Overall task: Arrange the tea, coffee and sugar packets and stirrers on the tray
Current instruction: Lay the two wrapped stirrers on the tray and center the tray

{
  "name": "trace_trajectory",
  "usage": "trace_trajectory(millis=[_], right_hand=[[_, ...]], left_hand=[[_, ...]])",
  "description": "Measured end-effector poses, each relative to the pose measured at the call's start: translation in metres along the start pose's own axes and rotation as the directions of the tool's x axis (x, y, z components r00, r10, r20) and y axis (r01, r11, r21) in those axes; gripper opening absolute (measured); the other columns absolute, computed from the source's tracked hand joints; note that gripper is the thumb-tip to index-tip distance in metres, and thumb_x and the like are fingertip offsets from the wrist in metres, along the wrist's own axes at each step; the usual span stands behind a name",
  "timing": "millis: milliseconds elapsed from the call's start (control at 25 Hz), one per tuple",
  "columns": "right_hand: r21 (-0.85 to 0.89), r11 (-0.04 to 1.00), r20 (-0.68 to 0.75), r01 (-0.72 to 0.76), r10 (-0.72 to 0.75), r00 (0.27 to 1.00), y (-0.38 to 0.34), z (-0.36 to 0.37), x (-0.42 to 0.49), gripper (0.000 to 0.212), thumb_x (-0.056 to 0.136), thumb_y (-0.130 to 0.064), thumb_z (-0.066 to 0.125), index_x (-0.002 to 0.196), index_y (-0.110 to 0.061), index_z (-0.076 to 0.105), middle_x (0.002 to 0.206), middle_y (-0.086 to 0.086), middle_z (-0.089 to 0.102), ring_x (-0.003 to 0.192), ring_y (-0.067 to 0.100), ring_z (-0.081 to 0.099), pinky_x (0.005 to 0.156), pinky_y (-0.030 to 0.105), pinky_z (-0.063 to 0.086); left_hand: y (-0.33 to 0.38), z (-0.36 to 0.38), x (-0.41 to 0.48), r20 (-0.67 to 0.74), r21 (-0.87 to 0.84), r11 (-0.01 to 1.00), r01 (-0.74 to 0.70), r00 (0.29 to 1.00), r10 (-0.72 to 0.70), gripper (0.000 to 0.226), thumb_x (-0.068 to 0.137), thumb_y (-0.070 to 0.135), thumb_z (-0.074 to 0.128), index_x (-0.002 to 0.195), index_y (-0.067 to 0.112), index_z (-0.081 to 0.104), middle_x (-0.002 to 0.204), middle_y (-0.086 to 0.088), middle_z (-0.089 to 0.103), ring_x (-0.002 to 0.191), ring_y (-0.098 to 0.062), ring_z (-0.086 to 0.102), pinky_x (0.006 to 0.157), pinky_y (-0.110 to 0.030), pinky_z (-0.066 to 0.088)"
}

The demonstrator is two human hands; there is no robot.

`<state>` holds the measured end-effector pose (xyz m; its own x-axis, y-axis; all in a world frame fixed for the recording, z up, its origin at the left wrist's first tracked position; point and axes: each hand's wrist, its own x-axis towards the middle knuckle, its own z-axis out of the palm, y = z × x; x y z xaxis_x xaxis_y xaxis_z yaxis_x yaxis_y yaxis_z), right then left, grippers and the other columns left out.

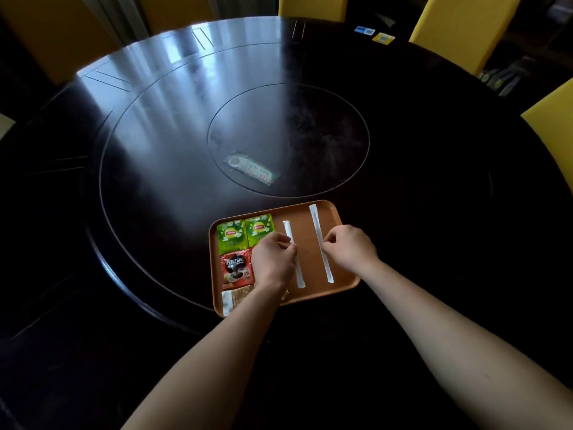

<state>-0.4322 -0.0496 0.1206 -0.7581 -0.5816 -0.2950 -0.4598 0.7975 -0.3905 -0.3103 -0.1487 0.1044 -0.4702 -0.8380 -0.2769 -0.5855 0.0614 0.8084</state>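
Observation:
An orange tray [305,214] lies on the dark round table. Two green Lipton tea packets [231,235] [259,228] lie side by side at its far left. Below them is a red Nescafe coffee packet [236,268], and at the near left corner a white and brown sugar packet [234,301]. Two white wrapped stirrers lie lengthwise on the tray's right half. My left hand [274,259] pinches the left stirrer [299,274] near its middle. My right hand [348,246] pinches the right stirrer [317,228] at mid-length. My left arm hides part of the tray's near edge.
The table [155,135] has a round inset centre [288,138] with a clear-wrapped remote-like item [251,169] on it. Yellow chairs [462,29] stand around the far and right sides. Two small cards [375,34] lie at the far edge.

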Motion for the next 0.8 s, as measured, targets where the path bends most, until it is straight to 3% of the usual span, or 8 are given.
trace_trajectory(millis=[120, 240, 360, 480, 600, 800], right_hand=[[-0.040, 0.999, 0.040, -0.008, 0.010, 0.999, 0.003, 0.012, 0.015, 0.018, 0.089, -0.036, 0.063, 0.095, -0.022, 0.073, 0.095, -0.002, 0.073, 0.085, 0.020, 0.068, 0.075, 0.036, 0.059], [-0.048, 0.999, 0.052, -0.003, 0.005, 0.999, 0.006, 0.018, 0.021, 0.020, 0.090, -0.036, 0.061, 0.097, -0.022, 0.073, 0.098, -0.002, 0.073, 0.088, 0.020, 0.068, 0.075, 0.036, 0.058], [0.003, 1.000, -0.005, 0.008, -0.008, 1.000, 0.012, 0.019, 0.020, 0.019, 0.089, -0.039, 0.063, 0.098, -0.025, 0.072, 0.098, -0.003, 0.073, 0.088, 0.019, 0.068, 0.076, 0.038, 0.059], [0.096, 0.995, -0.076, -0.012, 0.019, 0.997, 0.026, 0.010, 0.011, 0.014, 0.087, -0.037, 0.066, 0.095, -0.026, 0.072, 0.096, -0.004, 0.073, 0.089, 0.020, 0.068, 0.077, 0.036, 0.058], [0.162, 0.986, -0.139, -0.038, 0.061, 0.989, 0.044, 0.003, -0.004, 0.009, 0.087, -0.032, 0.067, 0.089, -0.024, 0.071, 0.087, -0.004, 0.071, 0.082, 0.019, 0.066, 0.068, 0.029, 0.052], [0.138, 0.988, -0.147, -0.065, 0.085, 0.986, 0.061, 0.006, -0.029, 0.009, 0.090, -0.029, 0.066, 0.091, -0.020, 0.069, 0.087, -0.003, 0.069, 0.078, 0.017, 0.062, 0.060, 0.026, 0.044]], left_hand=[[-0.005, 0.010, 0.011, -0.003, 0.096, 0.995, 0.024, 1.000, -0.024, 0.011, 0.088, 0.016, 0.074, 0.098, 0.014, 0.074, 0.093, 0.000, 0.075, 0.082, -0.014, 0.070, 0.068, -0.023, 0.055], [-0.008, 0.018, 0.014, 0.003, 0.115, 0.992, 0.055, 0.998, -0.056, 0.010, 0.088, 0.021, 0.075, 0.095, 0.015, 0.075, 0.090, 0.000, 0.076, 0.079, -0.012, 0.070, 0.074, -0.032, 0.061], [-0.010, 0.015, 0.011, 0.010, 0.101, 0.993, 0.060, 0.998, -0.061, 0.007, 0.088, 0.023, 0.074, 0.090, 0.016, 0.075, 0.082, 0.002, 0.076, 0.071, -0.010, 0.071, 0.071, -0.034, 0.063], [-0.013, -0.001, -0.005, 0.019, 0.064, 0.998, 0.001, 1.000, -0.002, 0.007, 0.087, 0.021, 0.076, 0.092, 0.016, 0.074, 0.082, 0.005, 0.074, 0.071, -0.009, 0.070, 0.067, -0.030, 0.062], [-0.025, -0.029, -0.021, -0.019, 0.160, 0.983, -0.089, 0.995, 0.093, 0.008, 0.086, 0.024, 0.076, 0.093, 0.020, 0.074, 0.079, 0.011, 0.069, 0.069, 0.002, 0.062, 0.057, -0.016, 0.047], [-0.065, -0.082, -0.028, -0.150, 0.324, 0.938, -0.126, 0.972, 0.182, 0.015, 0.084, 0.027, 0.077, 0.096, 0.019, 0.075, 0.083, 0.004, 0.069, 0.073, -0.010, 0.064, 0.060, -0.029, 0.050]])
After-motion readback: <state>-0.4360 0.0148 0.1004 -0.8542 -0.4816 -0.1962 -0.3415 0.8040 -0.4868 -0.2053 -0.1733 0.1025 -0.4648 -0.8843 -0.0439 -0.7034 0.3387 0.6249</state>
